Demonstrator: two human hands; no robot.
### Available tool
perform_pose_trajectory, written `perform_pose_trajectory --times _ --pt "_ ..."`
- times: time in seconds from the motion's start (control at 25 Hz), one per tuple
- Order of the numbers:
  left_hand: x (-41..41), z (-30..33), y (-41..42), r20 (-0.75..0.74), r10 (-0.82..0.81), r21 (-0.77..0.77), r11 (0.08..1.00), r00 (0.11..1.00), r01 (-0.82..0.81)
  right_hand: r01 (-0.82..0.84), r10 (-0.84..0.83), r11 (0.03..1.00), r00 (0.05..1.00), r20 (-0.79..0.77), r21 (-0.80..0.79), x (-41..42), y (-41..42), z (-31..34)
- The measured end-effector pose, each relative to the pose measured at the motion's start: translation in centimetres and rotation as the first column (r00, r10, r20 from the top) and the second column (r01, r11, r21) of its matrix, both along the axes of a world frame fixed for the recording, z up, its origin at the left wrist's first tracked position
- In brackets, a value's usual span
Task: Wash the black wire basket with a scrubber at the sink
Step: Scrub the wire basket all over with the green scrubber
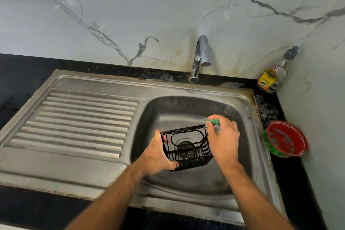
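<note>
Left hand (158,152) grips the black wire basket (186,148) over the sink (244,110) bowl, lower centre of frame; right hand (223,139) pinches the green scrubber (212,121) at its upper-right rim. Risk: wet wires could slip and drop onto the drain, or thin bars snag the scrubber.

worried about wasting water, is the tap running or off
Off, as far as it shows: no stream falls from the tap spout, and no water pools in the sink below it.

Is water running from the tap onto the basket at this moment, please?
No, the tap shows no stream, while the left hand holds the black wire basket and the right hand presses the green scrubber against it.
</note>
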State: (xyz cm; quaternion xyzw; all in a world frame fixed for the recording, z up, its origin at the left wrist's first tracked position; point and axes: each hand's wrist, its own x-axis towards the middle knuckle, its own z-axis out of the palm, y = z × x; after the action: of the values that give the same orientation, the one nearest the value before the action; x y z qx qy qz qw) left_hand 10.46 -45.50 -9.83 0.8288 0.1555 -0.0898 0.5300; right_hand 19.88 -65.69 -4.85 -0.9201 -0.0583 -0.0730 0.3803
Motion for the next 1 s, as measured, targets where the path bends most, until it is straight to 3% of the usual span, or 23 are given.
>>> perform_pose_trajectory --times 0.2,0.32,0.44,0.56,0.68,0.84,1.0 --pt "0.8 -0.3 0.2 -0.019 -0.014 0.021 1.0 1.0 0.014 0.12 -0.069 0.948 0.982 -0.179 0.296 0.3 -1.1 -0.8" --pt "1.4 -0.4 0.0 -0.04 -0.013 0.056 0.998 0.999 0.015 0.048 -0.041 0.991 0.997 -0.058 0.127 -0.7 -1.2 -0.7" --pt "1.8 -0.3 -0.4 -0.042 0.001 0.082 0.997 0.999 0.002 -0.091 0.1 0.993 0.986 0.136 -0.07 -2.5 -0.6 -1.2" --pt "1.7 0.2 -1.2 -0.021 -0.007 0.114 0.993 1.0 0.009 -0.091 0.136 0.979 0.96 0.246 -0.185 -3.8 0.4 -1.2" --pt "1.2 0.6 -2.2 -0.02 -0.029 0.164 0.986 0.999 0.032 -0.123 0.189 0.968 0.933 0.306 -0.221 -5.1 2.3 -0.4" --pt "0.9 0.5 -2.1 -0.027 -0.011 0.165 0.986 1.0 0.015 -0.179 0.248 0.942 0.94 0.233 -0.283 -4.9 3.1 -0.4" --pt "0.4 -0.2 -2.0 0.038 -0.065 0.186 0.981 0.997 0.057 -0.38 0.444 0.891 0.846 0.295 -0.251 -5.6 3.0 -0.9"
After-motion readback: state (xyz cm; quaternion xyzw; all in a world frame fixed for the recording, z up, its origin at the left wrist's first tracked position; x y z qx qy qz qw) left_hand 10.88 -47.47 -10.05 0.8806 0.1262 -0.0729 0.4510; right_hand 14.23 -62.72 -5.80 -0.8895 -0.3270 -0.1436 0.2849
